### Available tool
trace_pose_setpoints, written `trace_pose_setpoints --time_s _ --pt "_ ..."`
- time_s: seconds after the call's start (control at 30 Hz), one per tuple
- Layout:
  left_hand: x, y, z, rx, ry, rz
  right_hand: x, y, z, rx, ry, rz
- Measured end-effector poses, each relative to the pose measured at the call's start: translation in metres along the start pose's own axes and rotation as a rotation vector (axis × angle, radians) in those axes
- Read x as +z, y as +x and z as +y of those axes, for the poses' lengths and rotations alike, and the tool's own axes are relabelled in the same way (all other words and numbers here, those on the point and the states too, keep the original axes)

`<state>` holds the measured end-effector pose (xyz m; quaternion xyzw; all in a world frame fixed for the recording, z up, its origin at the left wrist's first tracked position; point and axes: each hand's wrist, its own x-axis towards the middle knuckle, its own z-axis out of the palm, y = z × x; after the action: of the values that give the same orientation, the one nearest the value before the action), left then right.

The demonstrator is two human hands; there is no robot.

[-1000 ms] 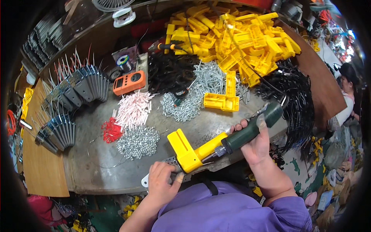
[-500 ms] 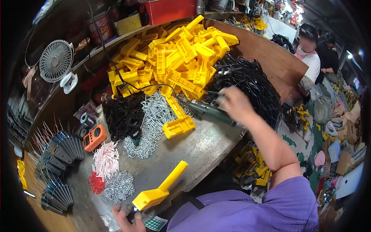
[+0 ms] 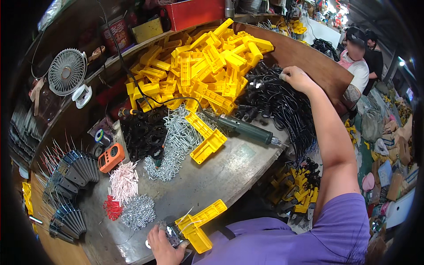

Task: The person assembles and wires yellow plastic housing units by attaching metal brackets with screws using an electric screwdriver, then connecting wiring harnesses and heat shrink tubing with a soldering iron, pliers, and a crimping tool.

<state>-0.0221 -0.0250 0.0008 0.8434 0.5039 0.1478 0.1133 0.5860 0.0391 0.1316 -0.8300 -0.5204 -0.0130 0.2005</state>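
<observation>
Holding and reaching
Pinching yellow part (image 3: 193, 232) by metal plate (image 3: 173, 236) in left hand (image 3: 164, 248) near table (image 3: 240, 172) edge, maybe to steady it; reaching to black cords (image 3: 285, 111) with right hand (image 3: 299, 79), can't tell if pinching.

Shows yellow housing (image 3: 194, 226), hollow side up, and metal bracket (image 3: 173, 236) at near edge of table (image 3: 221, 174). Shows black cables (image 3: 289, 108) heaped toward its right end.

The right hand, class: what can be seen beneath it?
Black cables show beside the right hand; whatever lies directly beneath it is covered and cannot be seen.
</observation>
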Motion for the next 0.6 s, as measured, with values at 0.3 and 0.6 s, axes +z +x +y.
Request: trace_pose_setpoints --time_s 0.3,0.6 --pt "0.009 -0.001 -0.016 0.149 0.041 0.092 -0.016 -0.009 -0.002 -0.112 -0.129 -0.082" --pt "0.011 -0.007 -0.041 0.114 0.015 0.142 -0.01 0.002 0.035 -0.001 0.376 0.02"
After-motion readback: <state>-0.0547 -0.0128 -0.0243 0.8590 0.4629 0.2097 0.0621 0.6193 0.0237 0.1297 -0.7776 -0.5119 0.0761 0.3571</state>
